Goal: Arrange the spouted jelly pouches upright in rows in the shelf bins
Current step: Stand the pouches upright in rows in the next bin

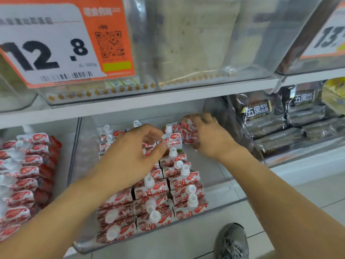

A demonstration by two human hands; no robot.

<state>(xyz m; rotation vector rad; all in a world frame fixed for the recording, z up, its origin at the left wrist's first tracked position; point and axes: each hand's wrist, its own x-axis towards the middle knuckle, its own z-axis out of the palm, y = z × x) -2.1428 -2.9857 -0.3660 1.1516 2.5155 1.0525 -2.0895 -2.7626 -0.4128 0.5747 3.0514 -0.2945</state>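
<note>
While the left hand point(134, 152) pinches an upright jelly pouch point(172, 141) mid-bin, right hand point(209, 135) grips pouches point(188, 131) at far right; risk: a nudge could topple the near rows point(168, 199).

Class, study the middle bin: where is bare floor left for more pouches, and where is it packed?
Bare floor lies along the middle bin's right wall, beside the pouch rows. A narrower strip runs along its left wall. The centre is packed, and both hands crowd the back.
</note>
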